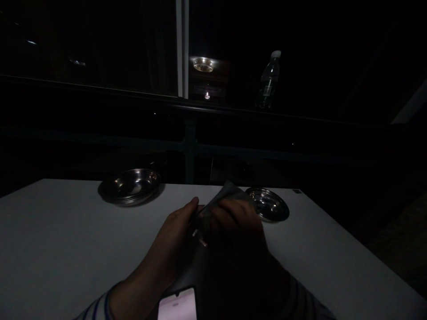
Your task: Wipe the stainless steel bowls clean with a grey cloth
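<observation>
My left hand (173, 235) is closed around a dark object in the middle of the table, its thumb pointing up. Shadow hides most of that object; only small shiny glints show, so its kind is unclear. Curled over the same spot, my right hand (236, 222) grips a grey cloth (230, 190) that sticks up above the fingers. The two hands are close together, and the right one is mostly in shadow. Between my forearms, at the bottom edge, lies a phone (178, 306) with a lit screen.
Stacked metal bowls (130, 189) stand at the far left of the white table (60, 235). Another metal dish (269, 204) sits just beyond my right hand. Behind, a plastic bottle (268, 82) with a white cap stands on a dark ledge by the window. The room is very dark.
</observation>
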Demonstrator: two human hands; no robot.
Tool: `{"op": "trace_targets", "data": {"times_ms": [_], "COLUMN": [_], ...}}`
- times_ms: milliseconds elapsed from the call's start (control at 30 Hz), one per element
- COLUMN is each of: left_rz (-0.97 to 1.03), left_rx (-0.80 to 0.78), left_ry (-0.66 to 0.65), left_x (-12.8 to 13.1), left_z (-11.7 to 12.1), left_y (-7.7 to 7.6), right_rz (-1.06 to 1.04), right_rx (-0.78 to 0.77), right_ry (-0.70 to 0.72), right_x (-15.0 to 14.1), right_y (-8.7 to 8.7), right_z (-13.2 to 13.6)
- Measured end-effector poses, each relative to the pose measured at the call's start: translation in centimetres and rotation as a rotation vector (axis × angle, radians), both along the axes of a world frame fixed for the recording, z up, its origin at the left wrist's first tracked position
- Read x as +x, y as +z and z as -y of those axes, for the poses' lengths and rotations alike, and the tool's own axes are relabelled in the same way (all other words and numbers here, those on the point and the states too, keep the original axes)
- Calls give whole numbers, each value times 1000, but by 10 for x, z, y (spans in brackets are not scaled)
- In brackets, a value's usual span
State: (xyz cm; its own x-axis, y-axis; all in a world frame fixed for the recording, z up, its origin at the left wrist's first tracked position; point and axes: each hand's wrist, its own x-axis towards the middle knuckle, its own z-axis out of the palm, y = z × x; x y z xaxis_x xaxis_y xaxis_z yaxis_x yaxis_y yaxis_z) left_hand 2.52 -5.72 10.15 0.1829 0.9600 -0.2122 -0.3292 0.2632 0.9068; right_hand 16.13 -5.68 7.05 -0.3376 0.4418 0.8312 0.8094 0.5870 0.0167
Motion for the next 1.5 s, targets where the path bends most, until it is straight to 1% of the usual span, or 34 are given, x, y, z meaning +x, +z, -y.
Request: {"op": "trace_targets", "data": {"times_ms": [67,100,167,267,333,433,500,567,733,767,800,867,933,967,1033,1100,1200,1267,1333,1433,1500], "left_rz": [51,68,81,93,110,123,132,138,133,133,132,128,134,136,131,120,110,96,79,100,117], "left_rx": [-23,-34,-66,-111,-115,-90,-80,-94,-121,-127,-132,-142,-127,-110,-77,-58,-41,-9,20,23,-2], "left_ry": [-44,-56,-31,48,49,-24,-55,-50,47,53,46,0,-48,-57,-48,-22,10,-10,-51,-105,-122], "left_x": [1,2,2,1,0,0,0,1,1,1,0,0,0,0,0,0,-2,-3,-4,-5,-5], "left_z": [2,2,3,2,2,2,3,3,0,0,0,0,1,2,3,3,1,-1,-3,-4,-4], "left_y": [3,3,4,2,0,0,0,0,-1,-1,0,1,3,4,5,4,1,-1,-1,1,3], "right_rz": [-96,-100,-16,140,164,27,-84,-119,120,135,151,96,-29,-84,-116,-47,110,148,41,-289,-459], "right_rx": [-49,-63,-27,125,86,-50,-70,-59,49,76,72,53,-4,-29,-60,-30,43,71,22,-147,-231], "right_ry": [-68,-78,-31,86,109,56,-1,-36,42,56,71,63,8,-19,-49,-16,78,129,121,73,62], "right_x": [7,7,2,-11,-14,-4,3,4,-16,-18,-18,-11,-1,2,5,0,-8,-6,4,21,28], "right_y": [5,5,0,-12,-13,-4,2,1,-18,-19,-19,-14,-6,-3,1,-1,-7,-7,-2,8,14], "right_z": [-4,-4,-2,5,6,-1,-6,-7,5,6,6,1,-5,-7,-8,-4,3,1,-4,-15,-19]}}
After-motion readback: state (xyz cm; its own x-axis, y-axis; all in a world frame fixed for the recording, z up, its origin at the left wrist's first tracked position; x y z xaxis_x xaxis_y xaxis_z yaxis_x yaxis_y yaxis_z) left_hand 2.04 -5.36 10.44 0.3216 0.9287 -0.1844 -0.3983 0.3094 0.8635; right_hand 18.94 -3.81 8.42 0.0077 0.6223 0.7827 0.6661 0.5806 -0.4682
